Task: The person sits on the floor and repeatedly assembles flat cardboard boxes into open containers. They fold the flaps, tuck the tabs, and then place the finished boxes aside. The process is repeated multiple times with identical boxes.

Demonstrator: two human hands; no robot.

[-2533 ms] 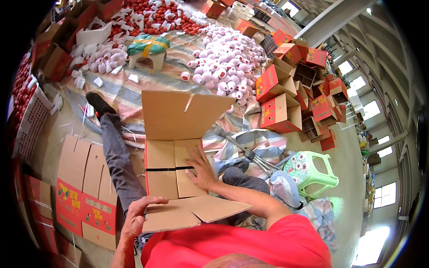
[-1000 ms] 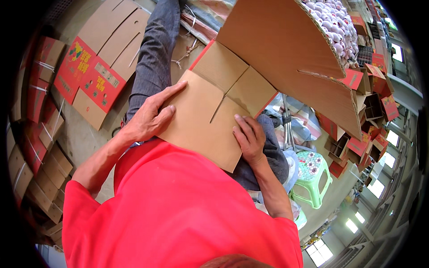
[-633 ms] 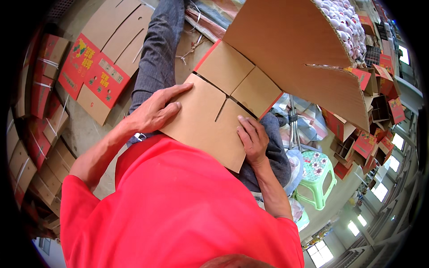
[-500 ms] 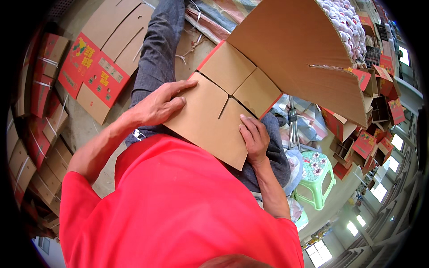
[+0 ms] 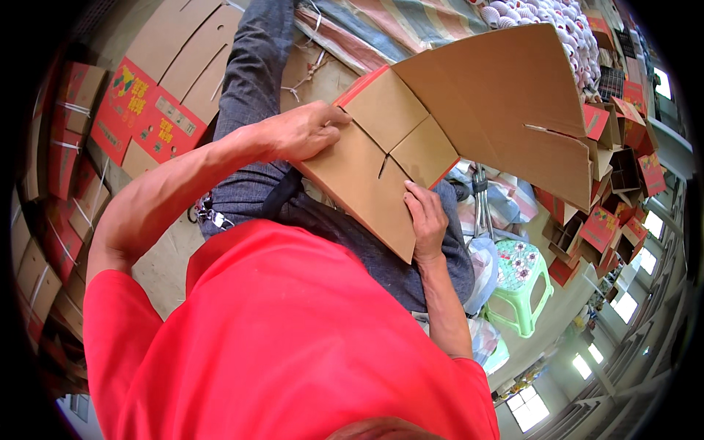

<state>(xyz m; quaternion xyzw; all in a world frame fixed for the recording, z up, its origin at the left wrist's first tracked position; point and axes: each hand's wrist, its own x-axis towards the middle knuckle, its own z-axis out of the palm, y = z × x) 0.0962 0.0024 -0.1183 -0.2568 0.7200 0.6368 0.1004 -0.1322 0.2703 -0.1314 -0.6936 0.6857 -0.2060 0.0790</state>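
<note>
A brown cardboard box (image 5: 387, 106) with red outer edges rests across my lap, its inner side facing up. Its slotted near flap (image 5: 367, 187) slants up from my thighs. At the left end of that flap, my left hand (image 5: 312, 130) is closed with bent fingers over the edge by the crease. My right hand (image 5: 427, 220) grips the flap's right edge, fingertips lying on the board and the thumb out of sight. A large side panel (image 5: 499, 103) with a slit stands up at the far right, with neither hand on it.
Flat red-and-brown cartons (image 5: 158, 106) lie on the floor at left, beside tied carton bundles (image 5: 70, 147). A green stool (image 5: 522, 290) stands at right. Behind it are piled open boxes (image 5: 601, 231). White netted round items (image 5: 557, 37) and a striped sheet (image 5: 396, 29) are at the far side.
My left hand has moved up and to the right, its fingers now curled at the crease. The near flap has tilted up, baring more of my lap. The standing panel has leaned lower.
</note>
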